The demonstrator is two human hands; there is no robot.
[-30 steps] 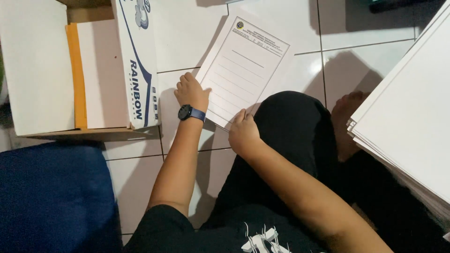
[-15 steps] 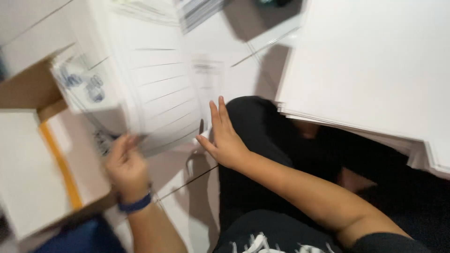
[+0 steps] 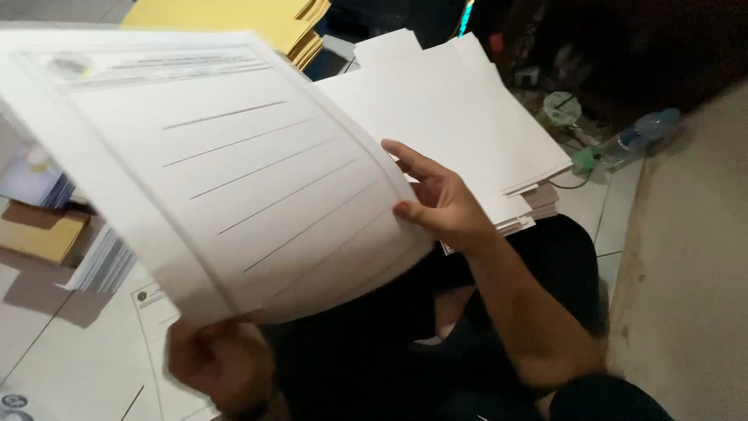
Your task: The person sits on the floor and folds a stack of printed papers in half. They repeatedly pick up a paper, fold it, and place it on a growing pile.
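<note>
White tiled floor (image 3: 47, 366), beige wall (image 3: 693, 257) at right, dim cluttered far corner

Lined sheet (image 3: 226, 179) in front, above floor (image 3: 70, 366); paper stack (image 3: 467, 109) behind right; envelope pile (image 3: 234, 19) behind; bottle (image 3: 635, 136) far right.

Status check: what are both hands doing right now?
Left hand grips lined sheets from below. Right hand steadies their edge. White paper stack behind.
</note>
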